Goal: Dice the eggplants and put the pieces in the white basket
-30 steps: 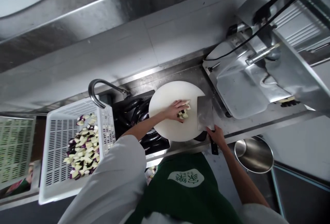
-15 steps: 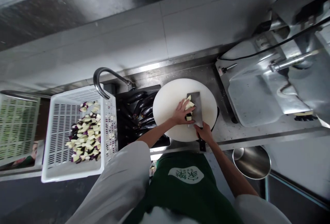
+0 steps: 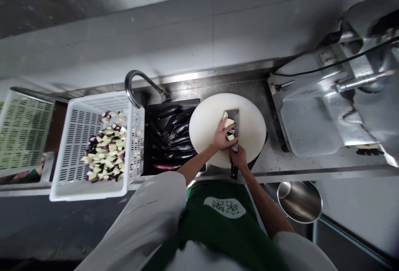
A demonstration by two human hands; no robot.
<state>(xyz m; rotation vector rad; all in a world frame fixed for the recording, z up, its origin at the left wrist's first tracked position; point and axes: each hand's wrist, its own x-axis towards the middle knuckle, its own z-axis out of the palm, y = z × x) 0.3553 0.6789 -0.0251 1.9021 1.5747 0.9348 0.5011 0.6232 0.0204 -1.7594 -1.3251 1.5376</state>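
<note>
My right hand (image 3: 238,157) is wrapped round the dark handle of a cleaver (image 3: 236,117), its broad blade over the round white cutting board (image 3: 205,113). My left hand (image 3: 222,136) curves round several cut eggplant pieces (image 3: 229,123) and presses them against the blade. Its fingers are partly spread, with pale flesh showing between them. Whether the pieces lie on the blade or only beside it, I cannot tell. Left of the board, whole dark eggplants (image 3: 182,129) lie in a black tray.
A white slotted basket (image 3: 59,175) holding cut eggplant (image 3: 107,150) stands left. A curved faucet (image 3: 132,73) rises behind it. Another pale basket (image 3: 25,134) is at the far left. A metal machine (image 3: 311,125) occupies the right counter, with a steel pot (image 3: 299,202) below the edge.
The cleaver has shifted slightly left, and its blade looks narrower, more tilted. My left hand has closed in more on the eggplant pieces. The whole view has shifted a little.
</note>
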